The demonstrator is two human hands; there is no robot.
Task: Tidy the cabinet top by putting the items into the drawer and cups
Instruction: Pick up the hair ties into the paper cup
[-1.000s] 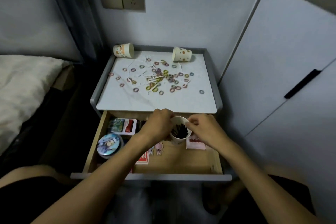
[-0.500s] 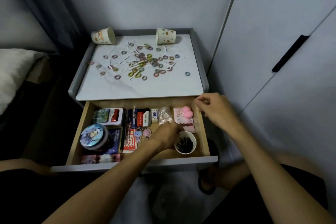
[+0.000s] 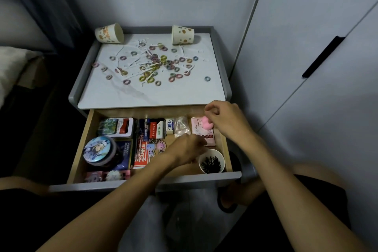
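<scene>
The white cabinet top (image 3: 155, 96) is strewn with several small coloured rings (image 3: 157, 63) and white sticks. Two patterned paper cups lie on their sides at its back, one on the left (image 3: 108, 33) and one on the right (image 3: 183, 35). Below, the wooden drawer (image 3: 143, 180) stands pulled out. A white cup of black bits (image 3: 211, 162) stands upright in its front right corner. My left hand (image 3: 188, 149) sits against that cup's left rim, its fingers hidden. My right hand (image 3: 225, 118) hovers, loosely curled, over a pink soft thing (image 3: 204, 126) at the drawer's back right.
The drawer also holds a round tin (image 3: 98, 149), small boxes, a red pack (image 3: 142, 153) and keychains. A white wardrobe door with a black handle (image 3: 323, 57) stands close on the right. A bed (image 3: 10, 67) lies to the left.
The cup of black bits went from both hands at the drawer's back down to its front right corner. My right hand let go and drew back to the drawer's far right.
</scene>
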